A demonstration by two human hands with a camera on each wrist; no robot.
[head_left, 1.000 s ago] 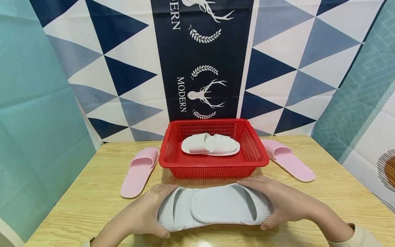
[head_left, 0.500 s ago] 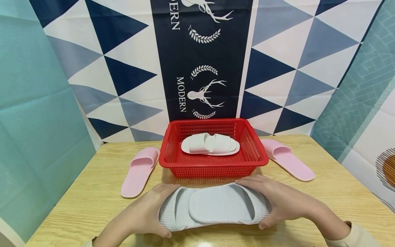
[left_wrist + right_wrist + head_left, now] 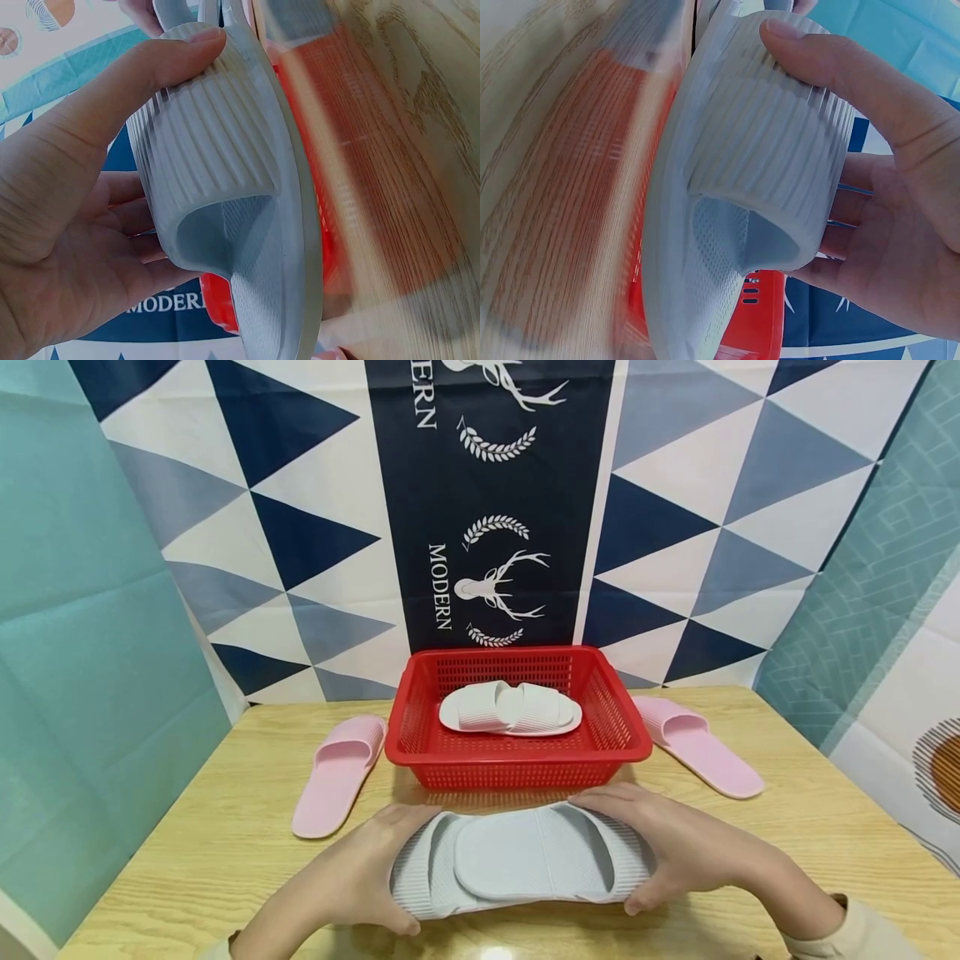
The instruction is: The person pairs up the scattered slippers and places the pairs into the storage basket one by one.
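Observation:
A pair of light grey slippers lies end to end near the front of the table in the head view. The right slipper's heel (image 3: 498, 856) overlaps on top of the left slipper. My left hand (image 3: 356, 872) grips the left slipper around its ribbed strap (image 3: 217, 135), thumb on the near side and fingers on the far side. Around the other ribbed strap (image 3: 772, 127), my right hand (image 3: 682, 843) holds the right slipper the same way. In both wrist views the slippers' soles appear raised a little above the wood.
Behind the hands stands a red perforated basket (image 3: 521, 774) with a pair of white slippers (image 3: 480, 708) inside. One pink slipper (image 3: 330, 789) lies left of the basket and another pink slipper (image 3: 708, 756) lies right of it. A patterned cloth (image 3: 675, 527) hangs behind the wooden table (image 3: 217, 827).
Both hands have drawn slightly closer together, so the grey slippers overlap a bit more. The basket and the pink slippers have stayed where they were.

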